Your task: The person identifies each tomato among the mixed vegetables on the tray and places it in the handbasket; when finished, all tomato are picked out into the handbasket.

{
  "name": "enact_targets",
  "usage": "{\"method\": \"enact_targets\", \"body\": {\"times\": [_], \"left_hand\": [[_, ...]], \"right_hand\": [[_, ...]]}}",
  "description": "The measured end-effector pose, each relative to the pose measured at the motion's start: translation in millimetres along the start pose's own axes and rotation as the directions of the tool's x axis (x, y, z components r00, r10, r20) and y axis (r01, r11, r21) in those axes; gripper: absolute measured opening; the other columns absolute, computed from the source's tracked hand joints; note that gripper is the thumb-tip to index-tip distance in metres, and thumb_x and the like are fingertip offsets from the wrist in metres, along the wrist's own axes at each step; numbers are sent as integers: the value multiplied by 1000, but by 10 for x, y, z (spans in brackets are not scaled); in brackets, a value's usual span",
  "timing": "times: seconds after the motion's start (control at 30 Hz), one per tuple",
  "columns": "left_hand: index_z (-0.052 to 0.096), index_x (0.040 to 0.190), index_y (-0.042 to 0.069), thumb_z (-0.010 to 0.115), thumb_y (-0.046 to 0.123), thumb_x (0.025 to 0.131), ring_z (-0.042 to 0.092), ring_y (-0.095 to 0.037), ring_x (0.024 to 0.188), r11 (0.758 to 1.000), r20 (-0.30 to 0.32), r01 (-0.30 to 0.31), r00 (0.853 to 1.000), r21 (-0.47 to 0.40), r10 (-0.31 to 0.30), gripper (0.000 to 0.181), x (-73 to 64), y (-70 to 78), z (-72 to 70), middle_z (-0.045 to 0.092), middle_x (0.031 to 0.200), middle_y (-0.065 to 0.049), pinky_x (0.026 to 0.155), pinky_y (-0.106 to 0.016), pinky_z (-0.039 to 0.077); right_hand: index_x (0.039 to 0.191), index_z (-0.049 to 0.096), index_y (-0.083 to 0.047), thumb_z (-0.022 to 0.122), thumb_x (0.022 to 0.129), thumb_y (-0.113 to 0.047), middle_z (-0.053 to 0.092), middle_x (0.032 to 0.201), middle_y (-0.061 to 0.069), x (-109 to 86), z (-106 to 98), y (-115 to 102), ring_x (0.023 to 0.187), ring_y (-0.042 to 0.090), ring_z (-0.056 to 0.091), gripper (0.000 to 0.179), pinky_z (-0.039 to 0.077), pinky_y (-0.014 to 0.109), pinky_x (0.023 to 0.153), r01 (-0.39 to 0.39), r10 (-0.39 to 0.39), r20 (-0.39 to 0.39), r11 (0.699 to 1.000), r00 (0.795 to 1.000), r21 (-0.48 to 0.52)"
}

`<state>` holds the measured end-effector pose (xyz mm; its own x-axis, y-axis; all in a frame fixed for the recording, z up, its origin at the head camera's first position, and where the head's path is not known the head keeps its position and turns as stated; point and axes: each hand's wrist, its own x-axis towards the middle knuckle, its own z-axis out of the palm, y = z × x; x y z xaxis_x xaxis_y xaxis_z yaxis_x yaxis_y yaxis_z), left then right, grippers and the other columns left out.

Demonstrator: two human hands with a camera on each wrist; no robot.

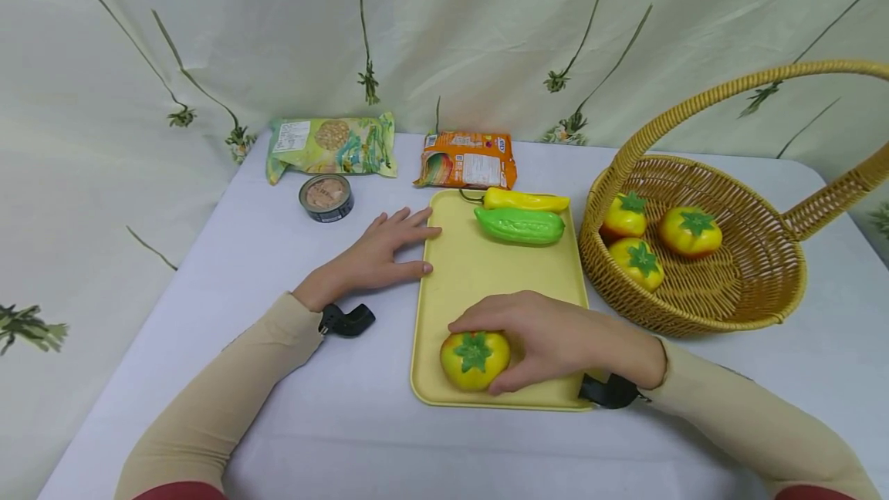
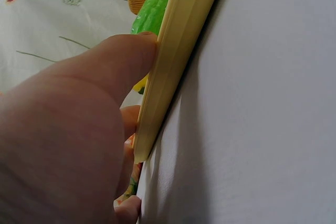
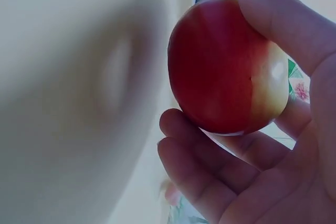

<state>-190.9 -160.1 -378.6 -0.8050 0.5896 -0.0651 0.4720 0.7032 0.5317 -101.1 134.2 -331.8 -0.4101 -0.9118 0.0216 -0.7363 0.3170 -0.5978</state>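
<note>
My right hand (image 1: 538, 334) holds a yellow-and-red persimmon (image 1: 474, 361) with a green leafy top, over the near left part of a yellow tray (image 1: 472, 284). In the right wrist view, thumb and fingers wrap the persimmon's red underside (image 3: 220, 66), which shows a gap above the tray surface. My left hand (image 1: 380, 253) lies with fingers spread at the tray's left edge. Its thumb (image 2: 134, 51) touches the rim in the left wrist view. A yellow pepper (image 1: 528, 201) and a bumpy green vegetable (image 1: 521, 226) lie side by side at the tray's far end.
To the right stands a wicker basket (image 1: 701, 315) with a tall handle, holding three similar persimmons (image 1: 690, 232). Behind my left hand are a round tin (image 1: 326, 197) and a green snack packet (image 1: 333, 146). An orange packet (image 1: 467, 160) lies behind the tray.
</note>
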Motion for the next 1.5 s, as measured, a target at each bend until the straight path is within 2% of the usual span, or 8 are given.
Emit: {"method": "enact_targets", "body": {"times": [0.3, 0.57, 0.7, 0.83, 0.93, 1.27, 1.37, 1.5], "left_hand": [[51, 151, 18, 68, 41, 96, 11, -44, 158, 1000, 0, 0, 1000, -3, 0, 62, 3, 7, 3, 24, 171, -9, 125, -67, -1], [51, 151, 17, 69, 39, 95, 11, -44, 158, 1000, -6, -1, 1000, -13, 1, 63, -5, 23, -4, 25, 170, -10, 125, -67, -1], [51, 151, 16, 68, 39, 96, 11, -45, 158, 1000, -4, -3, 1000, -14, 3, 63, -7, 16, 0, 24, 170, -10, 125, -67, -1], [51, 151, 16, 68, 39, 96, 11, -44, 158, 1000, -3, -1, 1000, -21, 1, 62, -10, 11, 0, 25, 170, -10, 125, -67, -1], [51, 151, 16, 68, 39, 96, 11, -45, 158, 1000, -2, -2, 1000, -23, 2, 63, -6, 2, 3, 25, 170, -11, 125, -67, -1], [51, 151, 17, 67, 41, 96, 11, -44, 159, 1000, 0, -7, 1000, -25, 7, 62, 1, 3, -5, 25, 170, -10, 125, -67, -1], [51, 152, 17, 67, 41, 96, 10, -44, 159, 1000, 2, -7, 1000, -21, 7, 63, 1, -6, -2, 24, 171, -10, 125, -66, -1], [51, 152, 17, 67, 41, 96, 10, -44, 159, 1000, 1, -7, 1000, -20, 7, 62, 3, -21, 4, 24, 171, -10, 125, -67, 0]], "right_hand": [[139, 61, -22, 87, 81, -33, 65, 136, -8, -239, -199, -27, 125, 10, 61, 64, 52, 35, 106, -59, 60, -136, 998, 989, 8], [136, 63, -16, 90, 76, -27, 69, 133, -1, -552, -368, -9, 118, 14, 66, 67, 57, 34, 96, -84, 44, -292, 988, 955, -126], [134, 64, -15, 92, 70, -23, 70, 125, -4, -724, -444, 2, 100, 5, 63, 70, 55, 22, 85, -113, 48, -347, 979, 937, -167], [133, 64, -16, 94, 66, -17, 71, 121, -5, -899, -537, 4, 98, 1, 61, 74, 48, 9, 87, -158, 76, -402, 972, 913, -173], [132, 64, -15, 95, 63, -12, 71, 122, -3, -1042, -601, 10, 102, -1, 61, 76, 48, 6, 89, -216, 126, -443, 963, 887, -159], [132, 63, -2, 94, 52, 0, 71, 115, 18, -1454, -689, 213, 94, -17, 55, 86, 46, -2, 79, -380, 224, -615, 915, 756, -135], [133, 63, -1, 93, 51, 4, 68, 125, -6, -1523, -682, 284, 96, -18, 54, 88, 46, -2, 79, -386, 229, -642, 916, 732, -114], [135, 63, -1, 93, 54, 7, 49, 126, -38, -1587, -695, 336, 97, -17, 55, 87, 47, -1, 79, -399, 243, -660, 912, 711, -94]]}}
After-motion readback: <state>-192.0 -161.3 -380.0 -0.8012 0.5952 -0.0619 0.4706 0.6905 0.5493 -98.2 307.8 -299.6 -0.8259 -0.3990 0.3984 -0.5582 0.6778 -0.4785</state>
